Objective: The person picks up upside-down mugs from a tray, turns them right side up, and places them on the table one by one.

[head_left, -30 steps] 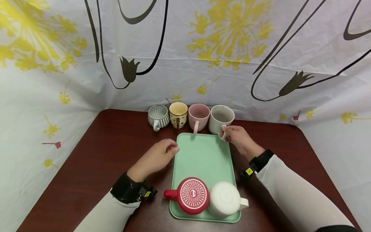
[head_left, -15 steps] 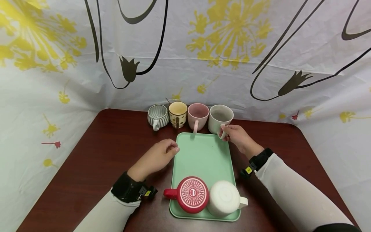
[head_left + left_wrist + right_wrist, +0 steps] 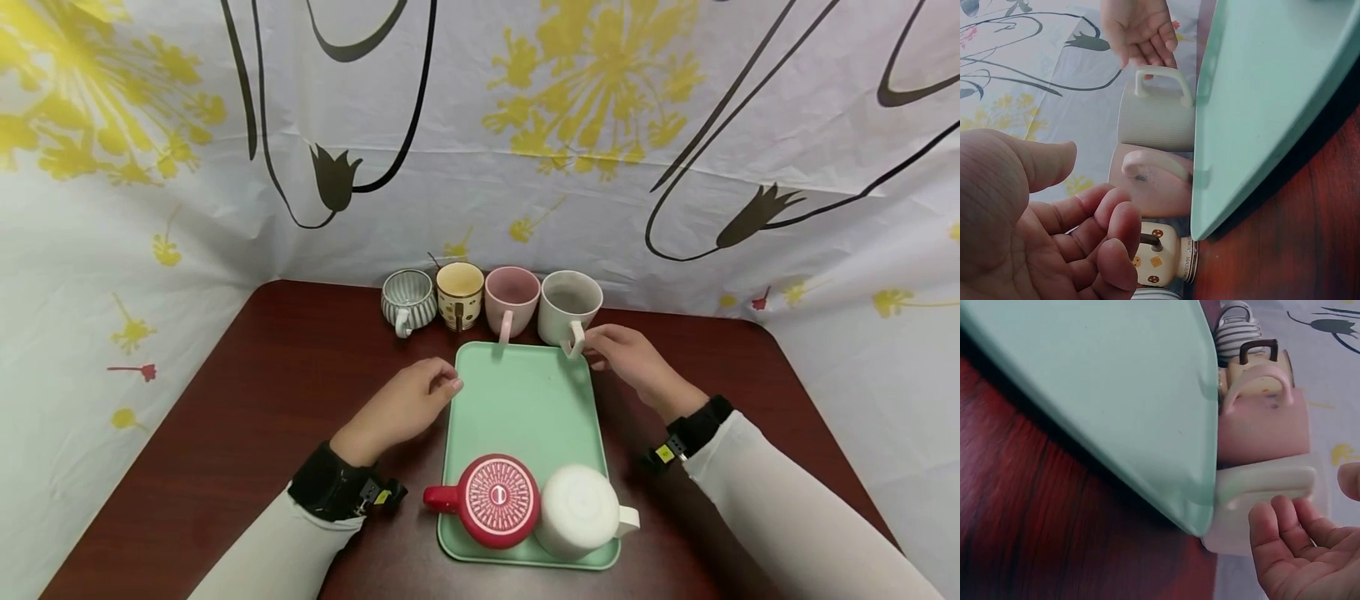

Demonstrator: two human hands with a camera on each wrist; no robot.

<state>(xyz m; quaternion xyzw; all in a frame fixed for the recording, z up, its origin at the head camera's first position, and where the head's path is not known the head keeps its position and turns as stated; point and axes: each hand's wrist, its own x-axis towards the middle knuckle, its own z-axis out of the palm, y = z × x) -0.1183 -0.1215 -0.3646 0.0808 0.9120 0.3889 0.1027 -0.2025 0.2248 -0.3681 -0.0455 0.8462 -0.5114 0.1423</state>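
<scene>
My right hand (image 3: 628,360) is just right of the handle of a white mug (image 3: 558,317), its fingers loosely bent and holding nothing. In the right wrist view, the fingertips (image 3: 1285,512) are beside that handle. My left hand (image 3: 401,408) hovers at the left edge of a green tray (image 3: 525,400), fingers relaxed with nothing in them. A pink mug (image 3: 510,304), a cream spotted mug (image 3: 460,302) and a striped grey cup (image 3: 408,304) line up left of the white mug, all upright with handles toward me.
On the tray's near end, a red mug (image 3: 498,504) and a plain white mug (image 3: 576,512) stand upside down side by side, handles jutting past the tray's sides. The dark wooden table (image 3: 247,417) ends at a patterned curtain (image 3: 465,167) behind the row of mugs.
My right hand has let go of the white mug's handle and moved slightly to the right. The left hand stays nearly still, and the mugs keep their places.
</scene>
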